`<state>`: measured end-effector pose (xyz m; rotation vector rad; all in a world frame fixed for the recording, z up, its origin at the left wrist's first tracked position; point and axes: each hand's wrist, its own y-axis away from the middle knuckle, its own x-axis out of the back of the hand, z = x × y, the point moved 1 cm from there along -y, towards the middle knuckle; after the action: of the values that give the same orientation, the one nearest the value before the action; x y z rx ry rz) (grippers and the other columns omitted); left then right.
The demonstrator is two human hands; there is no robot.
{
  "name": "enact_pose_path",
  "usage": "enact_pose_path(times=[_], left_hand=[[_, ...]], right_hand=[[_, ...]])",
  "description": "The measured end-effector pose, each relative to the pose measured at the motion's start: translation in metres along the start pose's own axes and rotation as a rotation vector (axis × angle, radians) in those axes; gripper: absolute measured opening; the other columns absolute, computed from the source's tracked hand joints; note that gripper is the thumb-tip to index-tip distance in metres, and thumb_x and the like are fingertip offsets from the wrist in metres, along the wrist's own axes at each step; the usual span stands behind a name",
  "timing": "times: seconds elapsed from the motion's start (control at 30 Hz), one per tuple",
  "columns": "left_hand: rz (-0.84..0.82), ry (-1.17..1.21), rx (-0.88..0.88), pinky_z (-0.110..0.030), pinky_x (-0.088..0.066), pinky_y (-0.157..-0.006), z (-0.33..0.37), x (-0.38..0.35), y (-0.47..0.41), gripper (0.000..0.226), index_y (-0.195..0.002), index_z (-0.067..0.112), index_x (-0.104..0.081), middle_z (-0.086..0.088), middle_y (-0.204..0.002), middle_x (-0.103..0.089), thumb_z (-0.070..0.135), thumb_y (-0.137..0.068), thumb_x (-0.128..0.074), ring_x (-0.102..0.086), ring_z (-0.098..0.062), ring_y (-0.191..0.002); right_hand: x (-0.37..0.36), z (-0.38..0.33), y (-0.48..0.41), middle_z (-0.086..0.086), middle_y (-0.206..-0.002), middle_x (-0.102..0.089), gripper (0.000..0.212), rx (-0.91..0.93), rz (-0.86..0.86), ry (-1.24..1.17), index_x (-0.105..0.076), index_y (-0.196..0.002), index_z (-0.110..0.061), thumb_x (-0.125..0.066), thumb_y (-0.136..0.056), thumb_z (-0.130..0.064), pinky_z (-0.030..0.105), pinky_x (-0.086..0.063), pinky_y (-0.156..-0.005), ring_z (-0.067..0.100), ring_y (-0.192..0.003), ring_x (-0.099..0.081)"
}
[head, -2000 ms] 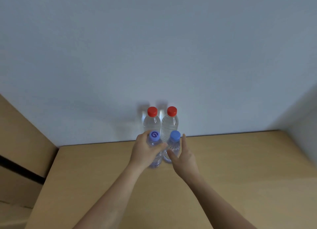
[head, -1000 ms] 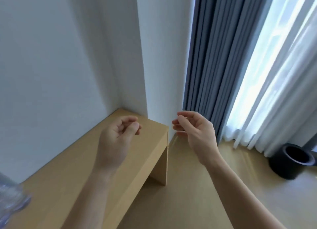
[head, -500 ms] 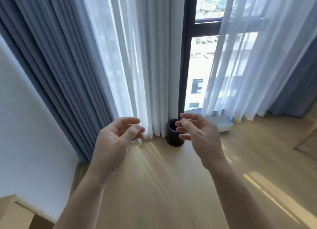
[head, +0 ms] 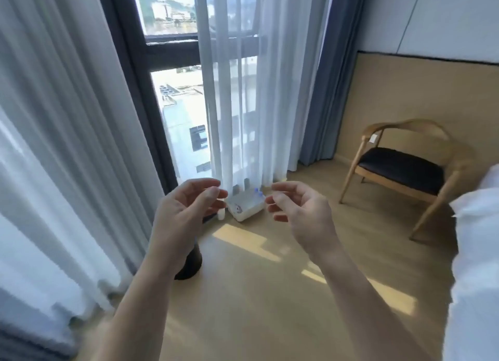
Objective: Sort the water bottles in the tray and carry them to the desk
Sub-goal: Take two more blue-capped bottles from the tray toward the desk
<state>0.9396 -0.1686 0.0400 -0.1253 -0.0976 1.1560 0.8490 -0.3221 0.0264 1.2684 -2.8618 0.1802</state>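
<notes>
Both hands empty, left hand and right hand fingers loosely curled apart; tray with bottles on floor straight ahead, between them, roughly equidistant.

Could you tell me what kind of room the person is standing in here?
Probably a bedroom or hotel room: a floor-length window with sheer and blue curtains, a wooden chair by a panelled wall, and what looks like white bedding at the right edge.
</notes>
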Motion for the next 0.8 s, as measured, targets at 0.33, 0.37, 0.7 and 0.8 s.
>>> enact_pose_path(times=[0.33,0.37,0.7,0.8], left_hand=[[-0.324,0.029,0.078,-0.028,-0.057,-0.078,-0.033,-0.139,-0.139,0.015,-0.085,0.016,-0.071,0.001,-0.079,-0.075,0.008,-0.088,-0.058,-0.069,-0.011,-0.070],[-0.328,0.022,0.069,-0.027,-0.057,-0.077,-0.035,-0.150,-0.151,0.016,-0.084,0.017,-0.071,0.001,-0.079,-0.075,0.009,-0.088,-0.058,-0.069,-0.011,-0.070],[-0.129,-0.095,0.080,-0.031,-0.056,-0.076,-0.058,-0.250,-0.273,0.016,-0.084,0.017,-0.070,0.003,-0.075,-0.075,0.007,-0.088,-0.058,-0.069,-0.013,-0.070],[-0.021,-0.084,0.093,-0.036,-0.055,-0.082,-0.057,-0.271,-0.304,0.017,-0.083,0.015,-0.070,0.002,-0.075,-0.074,0.005,-0.087,-0.058,-0.067,-0.016,-0.071]], right_hand=[[0.088,0.039,-0.126,0.005,-0.085,-0.072,0.013,-0.076,0.352,0.055,-0.064,-0.095,-0.016,-0.053,-0.091,-0.009,0.031,-0.057,-0.069,0.015,-0.077,-0.068],[0.094,0.043,-0.141,0.005,-0.085,-0.072,0.013,-0.081,0.360,0.040,-0.064,-0.095,-0.015,-0.053,-0.091,-0.009,0.030,-0.057,-0.069,0.015,-0.077,-0.068],[0.158,0.076,-0.325,0.002,-0.082,-0.071,0.012,-0.090,0.223,-0.018,-0.064,-0.097,-0.015,-0.054,-0.091,-0.011,0.032,-0.057,-0.071,0.013,-0.075,-0.068],[0.177,0.082,-0.369,0.000,-0.080,-0.072,0.012,-0.109,0.168,-0.019,-0.064,-0.093,-0.018,-0.055,-0.091,-0.011,0.033,-0.057,-0.072,0.014,-0.075,-0.068]])
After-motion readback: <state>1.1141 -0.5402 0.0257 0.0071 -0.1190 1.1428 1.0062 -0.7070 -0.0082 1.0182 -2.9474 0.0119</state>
